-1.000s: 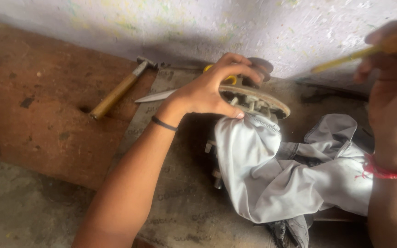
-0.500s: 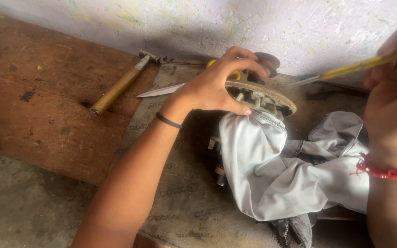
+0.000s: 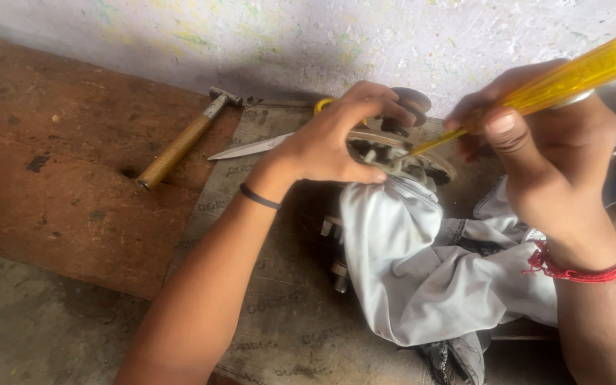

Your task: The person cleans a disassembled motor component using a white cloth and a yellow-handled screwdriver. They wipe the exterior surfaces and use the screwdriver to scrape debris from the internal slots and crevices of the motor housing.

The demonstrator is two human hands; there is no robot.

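Left hand (image 3: 336,142): fingers curled over the rim of the round metal part (image 3: 401,153), thumb pressed against its near edge; it seems to brace the part so it cannot turn or slide.
Right hand (image 3: 536,153): closed around the yellow handle of the screwdriver (image 3: 536,89), thumb laid along the handle, probably to steer the tip.
Screwdriver: slanted down and leftward, its tip reaching in among the part's inner pieces, just beside the left fingers.
Metal part: a disc-like assembly, tilted, lying on the cloth (image 3: 429,271) near the wall (image 3: 308,43); its lower half is hidden by the cloth.
Cloth: pale grey, bunched under and around the part, likely as padding and to keep it from slipping.
Mat (image 3: 279,299): a worn printed sheet spread under the work.
Bench (image 3: 58,178): reddish slab carrying the hammer (image 3: 180,142), set well apart to the left.
Blade (image 3: 251,148): a pointed metal piece lying flat by the left wrist, untouched.
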